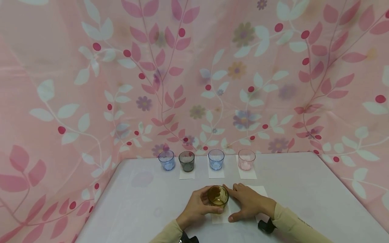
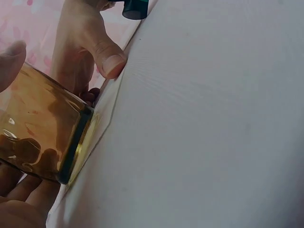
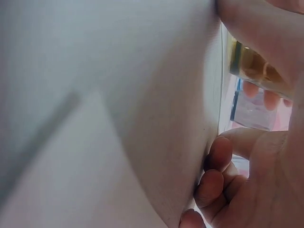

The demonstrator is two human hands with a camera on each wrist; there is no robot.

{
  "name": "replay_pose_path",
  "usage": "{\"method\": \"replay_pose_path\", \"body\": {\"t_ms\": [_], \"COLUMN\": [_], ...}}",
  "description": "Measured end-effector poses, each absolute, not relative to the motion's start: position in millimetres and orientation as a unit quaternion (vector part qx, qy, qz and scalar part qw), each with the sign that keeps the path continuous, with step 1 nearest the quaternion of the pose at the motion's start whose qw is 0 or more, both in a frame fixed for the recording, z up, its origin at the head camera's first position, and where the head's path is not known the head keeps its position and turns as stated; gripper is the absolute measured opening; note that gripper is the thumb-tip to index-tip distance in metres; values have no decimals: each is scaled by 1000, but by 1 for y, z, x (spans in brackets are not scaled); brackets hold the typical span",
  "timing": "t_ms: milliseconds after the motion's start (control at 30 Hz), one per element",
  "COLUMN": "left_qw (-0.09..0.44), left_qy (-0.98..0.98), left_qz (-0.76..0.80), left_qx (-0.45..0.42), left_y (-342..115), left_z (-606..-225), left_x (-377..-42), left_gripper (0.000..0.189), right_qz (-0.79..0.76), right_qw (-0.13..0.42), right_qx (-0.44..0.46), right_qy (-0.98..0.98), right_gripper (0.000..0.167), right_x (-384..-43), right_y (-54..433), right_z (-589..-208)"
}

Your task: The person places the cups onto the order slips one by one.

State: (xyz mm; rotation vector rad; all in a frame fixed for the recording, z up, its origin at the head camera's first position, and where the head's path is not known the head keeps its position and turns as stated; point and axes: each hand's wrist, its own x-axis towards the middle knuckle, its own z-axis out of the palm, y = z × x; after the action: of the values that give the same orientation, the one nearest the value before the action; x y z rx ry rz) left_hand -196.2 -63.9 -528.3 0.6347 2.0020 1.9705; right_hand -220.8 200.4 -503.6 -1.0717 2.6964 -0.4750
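A pink cloth printed with leaves and flowers (image 1: 194,101) hangs behind a white bench (image 1: 307,189). At the bench's near side, the person's left hand (image 1: 197,206) grips a see-through amber glass tumbler (image 1: 218,198), thumb on the near side and fingers curled round the far one. The right hand (image 1: 250,200) sits just beside it, fingers parted and loosely bent, thumb spread well away; from here I can't tell whether the forefinger meets the rim. The amber tumbler is over a white paper sheet (image 1: 219,218), mouth up, its long axis close to vertical; whether its base touches the sheet I can't make out. Along the far edge stand four more glass tumblers: a blue one (image 1: 166,161), a smoky grey one (image 1: 186,162), another blue one (image 1: 216,160) and a pale pink one (image 1: 246,160), the last three on white paper slips (image 1: 186,176)
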Motion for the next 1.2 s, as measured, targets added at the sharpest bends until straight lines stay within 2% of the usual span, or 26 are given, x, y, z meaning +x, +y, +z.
{"method": "replay_pose_path", "body": {"t_ms": [467, 1200], "left_qw": [143, 155], "left_qy": [679, 695], "left_qz": [681, 653], "left_qx": [234, 259], "left_y": [-64, -66], "left_z": [-532, -531], "left_x": [-196, -198], "left_gripper": [74, 70], "right_qz": [-150, -156], "right_qw": [101, 111], "right_qx": [-363, -361], "right_qy": [914, 913], "right_gripper": [113, 111], "right_x": [-221, -219], "right_y": [199, 200], "right_z": [-499, -501]}}
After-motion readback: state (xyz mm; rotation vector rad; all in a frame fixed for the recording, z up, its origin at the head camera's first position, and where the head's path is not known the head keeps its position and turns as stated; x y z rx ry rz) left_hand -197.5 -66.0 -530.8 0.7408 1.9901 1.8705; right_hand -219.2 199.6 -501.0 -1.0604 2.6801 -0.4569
